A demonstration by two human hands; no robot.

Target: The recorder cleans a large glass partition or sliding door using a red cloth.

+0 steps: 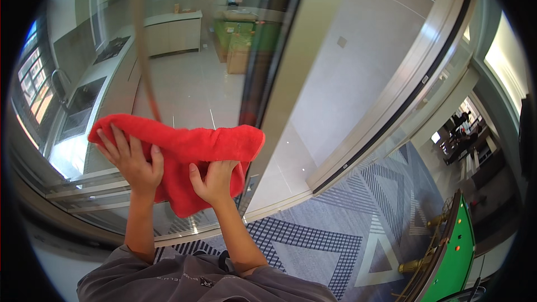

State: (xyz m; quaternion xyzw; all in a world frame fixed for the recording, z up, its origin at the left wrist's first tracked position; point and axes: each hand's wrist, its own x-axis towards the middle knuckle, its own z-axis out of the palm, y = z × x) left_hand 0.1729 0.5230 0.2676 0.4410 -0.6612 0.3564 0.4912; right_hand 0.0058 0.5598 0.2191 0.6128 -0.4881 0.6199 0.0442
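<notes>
A red cloth point(180, 147) is spread between my two hands in front of a sliding glass door panel point(193, 88). My left hand point(136, 159) lies on the cloth's left part with its fingers spread and pointing up. Lower and to the right, my right hand point(216, 180) has its thumb raised and its other fingers partly hidden in the cloth's folds; it grips the cloth. Whether the cloth touches the glass is hard to tell. The panel's metal frame point(302, 50) runs just right of the cloth.
Behind the glass are a kitchen counter with a sink point(86, 96), a cooktop point(112, 49), and cardboard boxes point(240, 54). A door jamb point(398, 88) stands to the right of an open doorway. A patterned carpet point(310, 256) and a billiard table point(455, 247) lie at lower right; people are far off.
</notes>
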